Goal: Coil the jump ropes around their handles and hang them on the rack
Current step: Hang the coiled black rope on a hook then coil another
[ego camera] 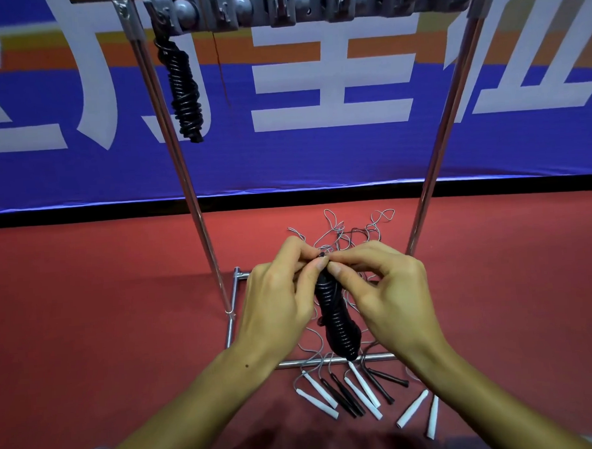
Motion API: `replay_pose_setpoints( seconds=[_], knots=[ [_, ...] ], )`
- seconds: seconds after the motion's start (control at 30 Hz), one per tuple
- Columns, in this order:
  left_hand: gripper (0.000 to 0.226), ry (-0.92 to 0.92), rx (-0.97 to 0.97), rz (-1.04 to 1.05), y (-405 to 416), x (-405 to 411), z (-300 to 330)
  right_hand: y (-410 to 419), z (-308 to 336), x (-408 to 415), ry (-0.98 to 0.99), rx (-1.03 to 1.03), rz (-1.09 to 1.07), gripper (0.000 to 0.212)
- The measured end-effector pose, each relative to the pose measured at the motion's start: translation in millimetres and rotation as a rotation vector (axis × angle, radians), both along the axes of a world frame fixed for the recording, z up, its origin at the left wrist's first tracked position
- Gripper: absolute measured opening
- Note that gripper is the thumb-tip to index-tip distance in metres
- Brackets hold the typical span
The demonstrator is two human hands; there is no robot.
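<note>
red floor [85, 287], blue banner [318, 154] with white characters behind

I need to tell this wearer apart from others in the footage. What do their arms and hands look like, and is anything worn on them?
Both forearms are bare to near the frame's bottom edge, where a bit of pale sleeve shows at each lower corner. The left hand and right hand wear no gloves, rings, watch or wristbands. The fingernails are short and unpainted. One small dark mole sits on the left forearm.

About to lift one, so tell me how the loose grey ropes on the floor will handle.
The loose grey ropes look thin and curl freely, so probably floppy and light. They cross each other and the rack base, so likely to snag.
</note>
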State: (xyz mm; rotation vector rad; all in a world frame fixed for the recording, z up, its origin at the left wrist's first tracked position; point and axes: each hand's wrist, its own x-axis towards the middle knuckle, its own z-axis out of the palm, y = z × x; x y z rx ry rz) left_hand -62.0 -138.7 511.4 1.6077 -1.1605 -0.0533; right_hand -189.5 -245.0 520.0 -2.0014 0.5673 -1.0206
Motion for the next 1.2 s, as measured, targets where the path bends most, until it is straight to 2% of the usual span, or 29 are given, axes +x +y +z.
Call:
replay_pose_setpoints(
  seconds=[0.2, 0.37, 0.6, 0.7, 0.97, 1.03, 1.13, 1.2],
  knots=[
    [0.001, 0.131, 0.048, -0.126, 4.2, 0.5, 6.8, -0.8, 3.1, -3.8, -0.015, 0.185, -0.025, 0.022],
    [0.007, 0.157, 0.135, -0.198, 7.3, 6.1, 8.5, -1.1, 1.2, -6.2, 0.08, 0.194, 0.001, 0.021],
    [0.011, 0.162, 0.162, -0.233, 9.1, 6.0, 8.2, -9.6, 10.4, -10.0, 0.039, 0.506, 0.154, 0.023],
    [0.012, 0.215, 0.151, -0.247, 9.2, 4.9, 8.2, -11.8, 10.9, -10.8, 0.044, 0.579, 0.201, 0.021],
    [0.012, 0.337, 0.143, -0.278, 8.2, 8.6, 12.0, -11.6, 7.7, -10.6, 0.051, 0.567, 0.266, 0.023],
    [0.008, 0.394, 0.147, -0.271, 7.6, 9.5, 13.1, -11.4, 7.5, -10.5, 0.048, 0.508, 0.257, 0.022],
    [0.003, 0.443, 0.153, -0.276, 7.2, 10.5, 15.5, -15.4, 6.6, -9.3, 0.128, 0.28, 0.193, 0.022],
    [0.003, 0.467, 0.163, -0.272, 7.4, 8.8, 16.3, -16.3, 5.7, -8.0, 0.127, 0.336, 0.277, 0.024]
  ],
)
